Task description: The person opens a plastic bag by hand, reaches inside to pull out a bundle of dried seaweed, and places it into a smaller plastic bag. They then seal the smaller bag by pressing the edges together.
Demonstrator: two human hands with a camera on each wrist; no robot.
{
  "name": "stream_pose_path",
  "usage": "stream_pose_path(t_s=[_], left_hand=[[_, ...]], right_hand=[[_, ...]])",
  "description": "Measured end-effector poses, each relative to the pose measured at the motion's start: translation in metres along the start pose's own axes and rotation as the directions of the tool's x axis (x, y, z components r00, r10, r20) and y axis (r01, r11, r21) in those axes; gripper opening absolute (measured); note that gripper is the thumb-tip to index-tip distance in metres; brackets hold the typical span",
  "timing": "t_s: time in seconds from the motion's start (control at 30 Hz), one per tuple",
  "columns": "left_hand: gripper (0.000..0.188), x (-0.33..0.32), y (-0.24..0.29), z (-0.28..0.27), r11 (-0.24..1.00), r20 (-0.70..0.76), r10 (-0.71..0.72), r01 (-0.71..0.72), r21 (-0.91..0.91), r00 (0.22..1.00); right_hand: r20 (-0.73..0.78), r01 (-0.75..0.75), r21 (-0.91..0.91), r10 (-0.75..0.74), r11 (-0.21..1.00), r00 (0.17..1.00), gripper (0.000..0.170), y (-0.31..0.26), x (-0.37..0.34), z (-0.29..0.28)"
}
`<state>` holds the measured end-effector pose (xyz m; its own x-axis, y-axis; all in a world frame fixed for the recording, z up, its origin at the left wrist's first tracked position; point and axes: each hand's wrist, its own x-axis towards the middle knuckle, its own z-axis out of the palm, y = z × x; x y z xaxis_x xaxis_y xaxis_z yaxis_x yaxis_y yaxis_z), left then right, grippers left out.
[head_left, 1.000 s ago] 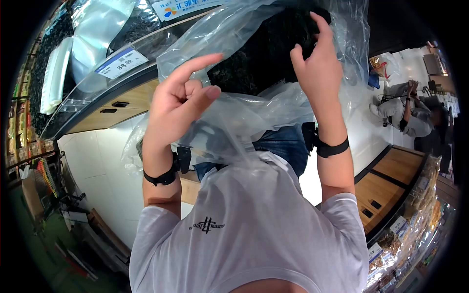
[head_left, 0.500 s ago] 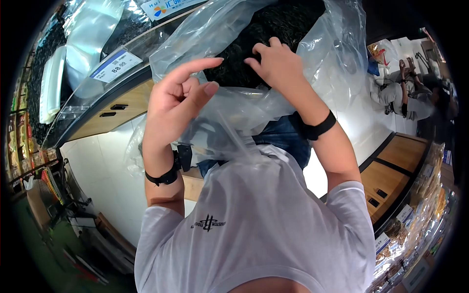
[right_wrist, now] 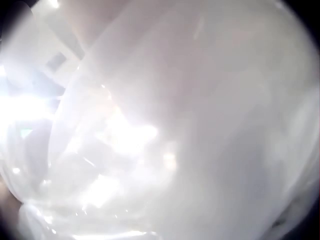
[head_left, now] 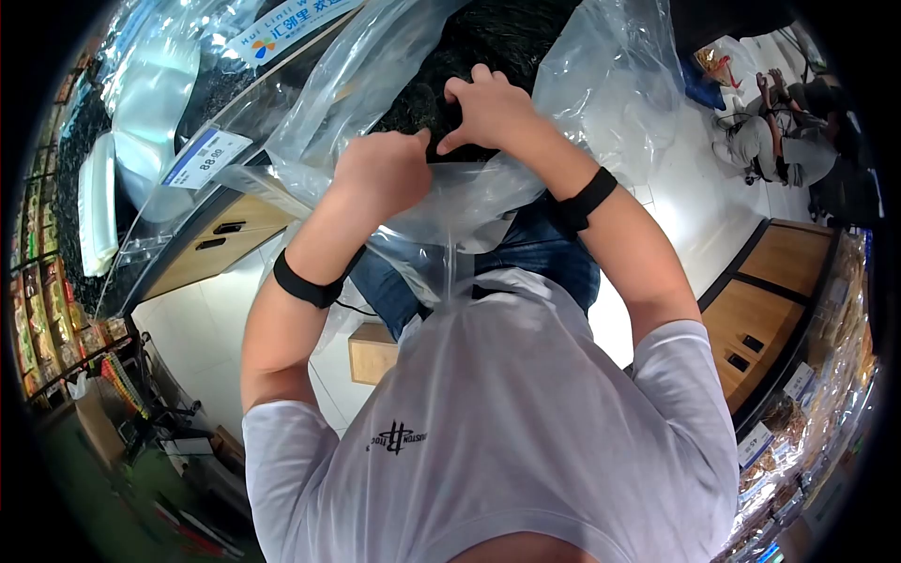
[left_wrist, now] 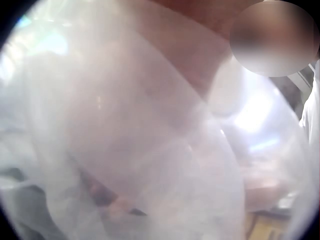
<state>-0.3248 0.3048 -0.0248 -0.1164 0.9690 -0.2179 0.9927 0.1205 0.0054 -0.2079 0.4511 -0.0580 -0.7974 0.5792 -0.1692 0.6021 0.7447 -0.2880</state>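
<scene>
Dark, crinkled dried seaweed (head_left: 488, 38) lies in a large clear plastic bag (head_left: 610, 103) in front of the person. The right hand (head_left: 493, 113) reaches in over the bag's near edge, its fingers and thumb curled round part of the seaweed. Close beside it, the left hand (head_left: 385, 174) is bent at the seaweed's near left edge, with its finger ends largely hidden from the head camera; I cannot tell whether it grips any. Cloudy plastic film (left_wrist: 150, 125) fills most of the left wrist view. In the right wrist view, glaring plastic (right_wrist: 175, 150) hides the fingers.
A shop bin with a price tag (head_left: 206, 157) and a roll of clear bags (head_left: 97, 206) stands at the left. Wooden cabinets (head_left: 751, 328) with bagged goods (head_left: 798, 441) are at the right. Another person (head_left: 774, 141) sits farther off.
The right hand has come down and left into the seaweed. The left hand has turned over and moved up and right, so the two hands now meet closely.
</scene>
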Motion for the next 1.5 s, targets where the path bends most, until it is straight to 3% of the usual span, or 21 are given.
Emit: stream_pose_path(t_s=[0.13, 0.2, 0.3, 0.73, 0.9, 1.23, 1.5], left_hand=[[0.06, -0.001, 0.008, 0.0, 0.997, 0.093, -0.028, 0.021, 0.07, 0.995], [0.064, -0.001, 0.019, -0.015, 0.995, 0.259, -0.073, 0.051, 0.089, 0.963], [0.066, 0.001, 0.02, -0.011, 0.994, 0.307, -0.083, 0.059, 0.088, 0.948], [0.064, -0.007, 0.016, 0.003, 0.994, 0.221, -0.061, 0.04, 0.099, 0.973], [0.065, -0.007, 0.021, -0.008, 0.993, 0.287, -0.088, 0.061, 0.101, 0.954], [0.059, -0.006, 0.02, -0.006, 0.996, 0.259, -0.083, 0.071, 0.057, 0.962], [0.055, -0.01, 0.013, 0.0, 0.999, 0.168, -0.042, 0.042, 0.0, 0.985]], right_hand=[[-0.001, -0.015, 0.016, 0.015, 1.0, 1.0, 0.073, 0.005, 0.001, 0.006], [-0.048, 0.008, 0.044, -0.006, 0.999, 0.999, 0.071, 0.011, 0.003, 0.011], [-0.05, 0.007, 0.056, -0.004, 0.998, 0.999, 0.069, 0.015, 0.004, 0.013], [-0.083, -0.071, 0.051, 0.075, 0.996, 0.994, 0.061, 0.027, 0.003, 0.02], [-0.072, -0.081, 0.056, 0.085, 0.995, 0.994, 0.065, 0.026, 0.0, 0.018], [-0.124, -0.026, -0.023, 0.023, 0.999, 0.992, 0.077, 0.008, 0.005, 0.022], [-0.031, -0.03, -0.022, 0.029, 0.999, 0.999, 0.062, 0.003, 0.005, 0.018]])
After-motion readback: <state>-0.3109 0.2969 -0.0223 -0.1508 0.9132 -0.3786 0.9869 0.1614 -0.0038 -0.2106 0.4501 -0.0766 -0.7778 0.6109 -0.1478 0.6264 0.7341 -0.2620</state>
